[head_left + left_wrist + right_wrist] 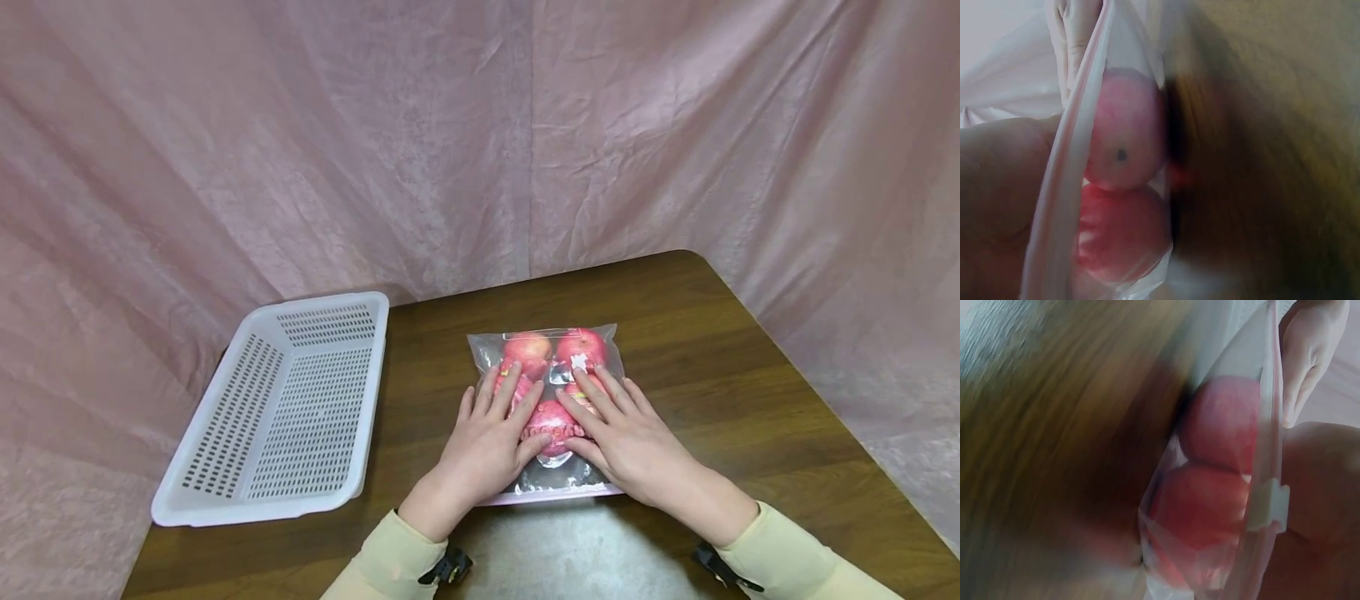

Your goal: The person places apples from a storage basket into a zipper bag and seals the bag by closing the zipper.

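Observation:
A clear plastic zip bag [551,477] holding several red apples [528,352] lies flat on the table, its pale pink zip edge toward the person. My left hand [480,450] rests on the left part of the bag, fingers straight and spread over the apples. On the right part lies my right hand [637,446], also with straight, spread fingers; the two thumbs come close together over the nearest apple [552,425]. Side-on in the left wrist view, two apples [1125,128] show through the plastic. A white zip slider [1269,505] sits on the bag's edge in the right wrist view.
To the left stands a white plastic basket [367,400] with slotted walls and floor. The brown wood-grain table [697,350] has a rounded far right corner, and a pink curtain [450,150] hangs behind it. Bright glare lies on the table between the forearms.

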Motion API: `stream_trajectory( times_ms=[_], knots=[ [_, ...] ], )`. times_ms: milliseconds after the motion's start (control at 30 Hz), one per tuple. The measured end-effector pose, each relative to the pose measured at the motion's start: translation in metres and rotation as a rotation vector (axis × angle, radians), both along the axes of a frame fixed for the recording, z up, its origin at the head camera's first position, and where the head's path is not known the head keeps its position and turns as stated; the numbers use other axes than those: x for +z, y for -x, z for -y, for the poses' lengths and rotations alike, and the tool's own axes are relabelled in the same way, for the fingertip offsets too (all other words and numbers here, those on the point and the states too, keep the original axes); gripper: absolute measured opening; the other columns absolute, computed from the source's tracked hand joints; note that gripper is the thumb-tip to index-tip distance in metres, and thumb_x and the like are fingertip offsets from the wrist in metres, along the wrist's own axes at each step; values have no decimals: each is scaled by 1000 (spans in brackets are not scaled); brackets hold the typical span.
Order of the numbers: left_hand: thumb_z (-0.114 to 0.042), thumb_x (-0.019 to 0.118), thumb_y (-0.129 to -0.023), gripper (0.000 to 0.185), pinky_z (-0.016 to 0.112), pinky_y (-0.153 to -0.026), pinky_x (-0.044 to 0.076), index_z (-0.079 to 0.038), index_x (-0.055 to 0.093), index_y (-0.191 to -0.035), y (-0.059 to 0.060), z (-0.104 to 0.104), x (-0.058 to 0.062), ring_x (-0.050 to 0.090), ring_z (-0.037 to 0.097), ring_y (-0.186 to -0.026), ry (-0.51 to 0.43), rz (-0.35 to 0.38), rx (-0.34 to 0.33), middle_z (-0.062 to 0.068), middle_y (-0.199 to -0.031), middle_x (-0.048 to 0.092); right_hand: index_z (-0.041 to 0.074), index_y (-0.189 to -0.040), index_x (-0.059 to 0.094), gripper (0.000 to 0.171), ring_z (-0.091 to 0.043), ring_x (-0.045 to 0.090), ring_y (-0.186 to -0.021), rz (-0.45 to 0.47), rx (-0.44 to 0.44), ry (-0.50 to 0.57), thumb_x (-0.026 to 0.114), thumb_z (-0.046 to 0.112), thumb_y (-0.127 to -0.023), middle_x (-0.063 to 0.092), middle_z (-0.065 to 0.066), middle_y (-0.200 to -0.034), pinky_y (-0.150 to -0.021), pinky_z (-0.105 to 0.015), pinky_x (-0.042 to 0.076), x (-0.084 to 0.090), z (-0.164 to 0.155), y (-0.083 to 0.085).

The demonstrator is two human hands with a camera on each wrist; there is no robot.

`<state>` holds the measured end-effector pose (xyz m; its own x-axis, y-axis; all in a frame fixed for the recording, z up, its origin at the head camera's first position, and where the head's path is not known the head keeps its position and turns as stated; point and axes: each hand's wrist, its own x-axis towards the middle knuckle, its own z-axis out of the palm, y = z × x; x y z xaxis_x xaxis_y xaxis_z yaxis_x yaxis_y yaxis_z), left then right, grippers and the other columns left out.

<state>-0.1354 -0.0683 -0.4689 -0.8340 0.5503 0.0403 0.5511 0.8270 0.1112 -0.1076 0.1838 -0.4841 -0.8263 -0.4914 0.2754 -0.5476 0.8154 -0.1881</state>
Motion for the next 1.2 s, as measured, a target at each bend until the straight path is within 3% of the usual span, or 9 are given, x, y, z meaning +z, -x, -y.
stream_trajectory(
  times_ms=[267,500,667,900,1200],
  knots=[
    [-64,53,-110,76,70,-126,26,-25,38,-174,-2,-3,-1,16,46,-166,-32,-23,18,14,-183,16,18,-169,48,63,-42,21,-166,104,56,-1,61,44,-113,32,-16,-178,-128,-70,21,9,-15,11],
    [-64,58,-108,78,71,-126,26,-22,43,-172,-16,13,2,24,44,-165,-75,-32,40,17,-182,19,19,-167,50,63,-45,33,-161,-33,77,1,56,51,-113,43,-16,-173,-125,-71,27,9,-6,-5],
    [-61,61,-108,78,69,-125,30,-15,46,-169,-23,14,3,33,45,-162,-64,-46,-6,21,-179,27,20,-167,51,66,-46,33,-161,-67,79,-26,43,59,-115,44,-16,-172,-125,-70,26,3,0,-9],
    [-61,66,-106,80,65,-127,31,-15,47,-169,-18,9,0,33,46,-161,-70,-72,-17,21,-178,29,17,-164,55,63,-50,36,-158,-92,82,0,54,55,-113,47,-20,-169,-123,-72,28,1,0,-3],
    [-58,67,-106,81,56,-127,35,-12,45,-169,-8,-7,0,32,46,-162,-86,-75,-20,22,-178,29,22,-167,50,65,-48,29,-162,2,82,3,64,49,-110,39,-20,-174,-127,-70,21,3,-16,12]
  ],
)
